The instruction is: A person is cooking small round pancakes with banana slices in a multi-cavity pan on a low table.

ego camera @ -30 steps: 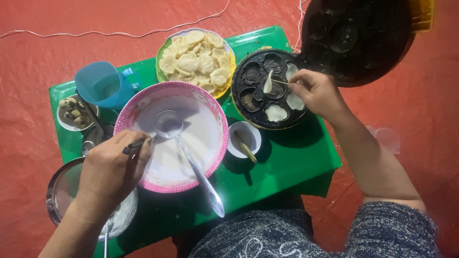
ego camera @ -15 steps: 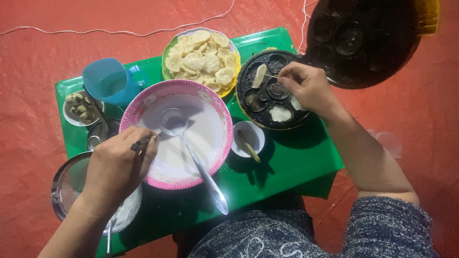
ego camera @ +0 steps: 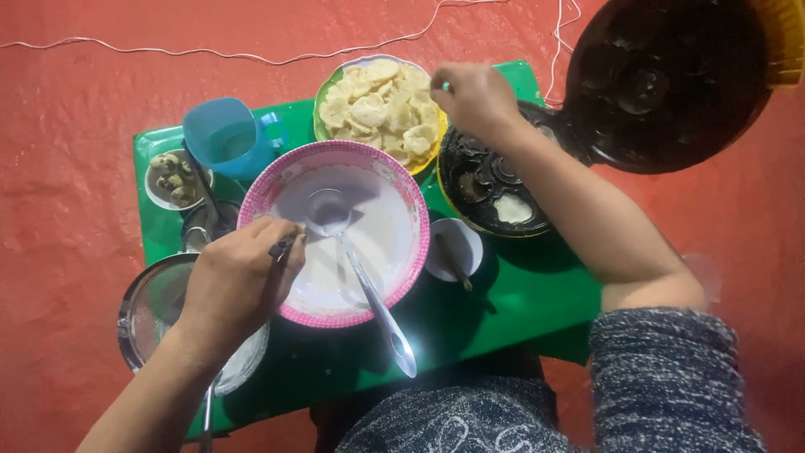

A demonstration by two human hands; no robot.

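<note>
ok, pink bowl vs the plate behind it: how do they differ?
The pink bowl is deep, holding thin white batter and a metal ladle; the plate is shallow and piled with pale cooked cakes. The bowl's rim is pink-patterned, the plate's green and yellow. The left hand rests at the bowl; the right hand is over the plate's edge. Both are round, on the green table.

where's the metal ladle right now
In the head view, the metal ladle rests in the pink-rimmed bowl of white batter at the green table's centre, handle sticking out toward the person, just right of the left hand.
</note>
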